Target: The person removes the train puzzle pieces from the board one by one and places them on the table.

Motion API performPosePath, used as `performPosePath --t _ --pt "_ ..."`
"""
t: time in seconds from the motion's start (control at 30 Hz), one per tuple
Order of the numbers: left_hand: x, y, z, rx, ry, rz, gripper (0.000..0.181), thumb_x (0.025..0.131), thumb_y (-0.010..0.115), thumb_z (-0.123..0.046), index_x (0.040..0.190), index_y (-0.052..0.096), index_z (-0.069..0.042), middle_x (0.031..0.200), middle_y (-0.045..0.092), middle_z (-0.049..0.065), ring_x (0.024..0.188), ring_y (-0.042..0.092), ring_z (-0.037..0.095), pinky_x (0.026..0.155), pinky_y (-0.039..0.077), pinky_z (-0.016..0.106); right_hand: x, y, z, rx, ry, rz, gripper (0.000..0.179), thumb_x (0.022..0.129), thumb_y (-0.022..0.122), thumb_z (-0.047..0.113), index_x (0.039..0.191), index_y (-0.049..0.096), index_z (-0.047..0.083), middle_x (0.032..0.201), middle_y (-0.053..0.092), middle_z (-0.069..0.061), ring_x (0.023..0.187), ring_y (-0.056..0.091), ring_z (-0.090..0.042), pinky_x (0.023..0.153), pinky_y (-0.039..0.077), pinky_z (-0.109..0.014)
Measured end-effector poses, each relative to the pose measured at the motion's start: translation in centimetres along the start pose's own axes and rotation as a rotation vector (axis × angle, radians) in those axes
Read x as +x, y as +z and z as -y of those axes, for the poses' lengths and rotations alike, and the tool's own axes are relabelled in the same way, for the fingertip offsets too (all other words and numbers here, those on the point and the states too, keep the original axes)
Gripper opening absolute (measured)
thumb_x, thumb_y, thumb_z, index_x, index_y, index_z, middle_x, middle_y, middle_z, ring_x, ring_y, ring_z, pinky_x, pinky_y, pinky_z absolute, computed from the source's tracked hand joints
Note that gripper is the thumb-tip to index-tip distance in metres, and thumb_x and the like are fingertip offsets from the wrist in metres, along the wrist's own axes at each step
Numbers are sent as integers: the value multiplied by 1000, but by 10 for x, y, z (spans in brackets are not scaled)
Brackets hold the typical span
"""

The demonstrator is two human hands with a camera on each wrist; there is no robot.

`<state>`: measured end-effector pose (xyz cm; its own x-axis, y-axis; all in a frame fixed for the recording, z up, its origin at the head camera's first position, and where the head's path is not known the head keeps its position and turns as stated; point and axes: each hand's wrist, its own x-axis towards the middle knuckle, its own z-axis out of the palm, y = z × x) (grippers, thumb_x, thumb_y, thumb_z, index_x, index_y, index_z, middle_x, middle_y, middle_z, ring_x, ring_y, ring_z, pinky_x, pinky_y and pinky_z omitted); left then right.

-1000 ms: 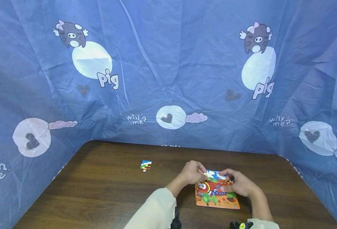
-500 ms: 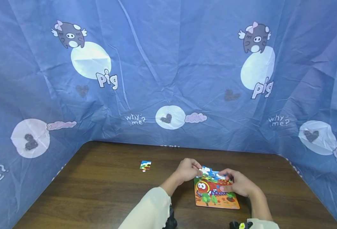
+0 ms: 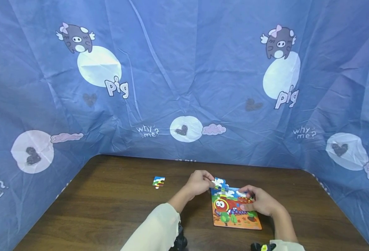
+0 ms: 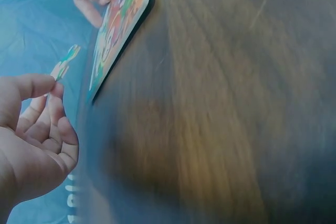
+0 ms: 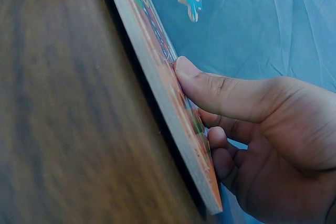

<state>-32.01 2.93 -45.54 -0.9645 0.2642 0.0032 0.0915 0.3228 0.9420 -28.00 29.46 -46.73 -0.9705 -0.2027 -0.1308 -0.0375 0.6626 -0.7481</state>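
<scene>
The left hand [image 3: 198,182] has drawn back to the left, off the puzzle board [image 3: 234,212], and now pinches a piece [image 3: 219,182] — lifted clear of the board's far left corner, where it lay a second ago. The sky corner there shows a gap. The left sleeve [image 3: 154,230] has slid left too.

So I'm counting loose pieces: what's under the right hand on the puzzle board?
The right hand rests on the puzzle board, thumb pressing its picture. Whatever is beneath the palm and fingers is covered, so a loose piece there cannot be ruled out.
</scene>
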Motion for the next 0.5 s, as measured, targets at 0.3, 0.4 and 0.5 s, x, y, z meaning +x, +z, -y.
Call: performPosePath --t 0.3,0.4,0.5 --pt "-1 -21 1 3 -8 -8 12 86 75 -2 93 67 -5 81 65 4 82 66 27 64 49 27 -1 -1 2 5 0 1 61 74 90 17 128 64 6 99 53 -8 91 49 -23 81 42 -38" --pt "-1 -28 2 5 1 -14 12 85 75 -1 93 67 -4 81 66 5 83 67 29 63 49 26 -1 0 2 4 4 0 61 74 91 17 128 64 6 99 53 -8 92 49 -23 81 42 -38" --pt "-1 -33 3 14 7 -23 12 85 74 0 93 66 -3 80 66 5 83 67 30 63 49 26 -1 0 1 4 9 -2 61 74 91 17 128 64 6 99 53 -7 92 49 -23 82 41 -38"
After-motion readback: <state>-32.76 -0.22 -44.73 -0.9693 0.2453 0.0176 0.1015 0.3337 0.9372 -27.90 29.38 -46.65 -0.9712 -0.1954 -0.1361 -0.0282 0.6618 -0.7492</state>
